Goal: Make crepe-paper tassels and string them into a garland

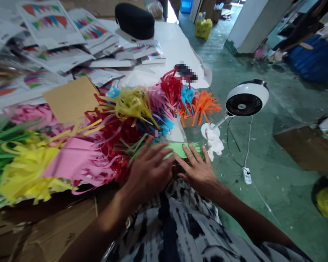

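Light green fringed tissue paper [177,147] lies at the table's near edge, in front of my body. My right hand [195,167] rests on it with the fingers spread flat. My left hand [151,163] is beside it on the left, fingers stretched out and slightly blurred, over the paper's left part. Darker green paper strips [138,147] show just past my left fingers. Close by on the left are a red fringe bundle [112,134] and a yellow tassel bundle [132,102]. The paper beneath my palms is hidden.
Pink paper [73,156], yellow fringe [30,169] and a cardboard piece [72,98] lie leftward. Printed packages [49,25] and a black case [135,22] stand at the back. Orange fringe [205,105] hangs near the right edge, beside a standing fan [246,98] and power strip [246,175].
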`<state>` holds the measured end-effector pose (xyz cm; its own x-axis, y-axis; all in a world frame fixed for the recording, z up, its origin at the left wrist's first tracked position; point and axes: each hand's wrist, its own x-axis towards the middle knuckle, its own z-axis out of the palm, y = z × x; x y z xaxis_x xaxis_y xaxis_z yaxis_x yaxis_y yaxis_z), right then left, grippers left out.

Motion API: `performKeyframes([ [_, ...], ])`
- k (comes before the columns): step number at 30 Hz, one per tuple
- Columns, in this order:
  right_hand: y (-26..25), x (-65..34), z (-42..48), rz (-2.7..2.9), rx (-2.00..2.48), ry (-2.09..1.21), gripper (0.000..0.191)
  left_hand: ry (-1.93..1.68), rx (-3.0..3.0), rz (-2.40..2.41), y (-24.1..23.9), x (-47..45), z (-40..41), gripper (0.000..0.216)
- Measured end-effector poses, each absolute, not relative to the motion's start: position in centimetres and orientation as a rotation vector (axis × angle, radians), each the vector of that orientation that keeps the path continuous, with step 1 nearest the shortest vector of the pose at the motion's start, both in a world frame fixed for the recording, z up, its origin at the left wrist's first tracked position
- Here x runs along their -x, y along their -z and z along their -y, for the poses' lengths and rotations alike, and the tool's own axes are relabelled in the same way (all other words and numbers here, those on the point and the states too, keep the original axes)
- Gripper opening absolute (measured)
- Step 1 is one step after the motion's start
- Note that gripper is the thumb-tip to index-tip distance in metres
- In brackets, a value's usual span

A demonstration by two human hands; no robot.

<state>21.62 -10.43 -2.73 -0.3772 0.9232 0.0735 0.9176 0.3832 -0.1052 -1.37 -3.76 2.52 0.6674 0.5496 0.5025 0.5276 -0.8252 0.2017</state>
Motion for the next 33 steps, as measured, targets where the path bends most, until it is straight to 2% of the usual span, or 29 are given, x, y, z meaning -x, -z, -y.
performKeyframes([
  [3,2.5,-21.9,10.4,2.525,1.664,-0.063,0.066,-0.744,-2.855,-0.890,0.5,-0.6,4.8,0.046],
  [5,2.4,-22.5,10.3,2.540,1.644,-0.075,0.065,-0.650,-2.868,-0.934,1.9,0.0,4.7,0.051],
  [11,2.3,-24.2,10.9,2.499,1.643,-0.070,0.064,-0.702,-2.940,-1.006,1.3,3.8,3.4,0.023],
  [13,2.3,-24.0,11.2,2.512,1.604,-0.082,0.063,-0.738,-2.942,-0.970,1.1,3.2,3.6,0.023],
  [18,2.4,-23.0,11.6,2.499,1.502,-0.076,0.057,-0.701,-2.943,-0.819,3.2,0.4,5.4,0.050],
  [22,3.1,-22.9,11.4,2.373,1.477,0.004,0.041,-0.754,-2.848,-0.867,4.5,0.9,6.0,0.038],
  [27,3.4,-23.0,10.9,2.152,1.488,0.082,0.022,-0.844,-2.675,-0.949,2.9,1.9,5.1,0.023],
  [33,2.0,-22.7,10.3,2.098,1.647,-0.074,0.020,-0.655,-2.527,-1.082,0.4,1.4,3.8,0.019],
])
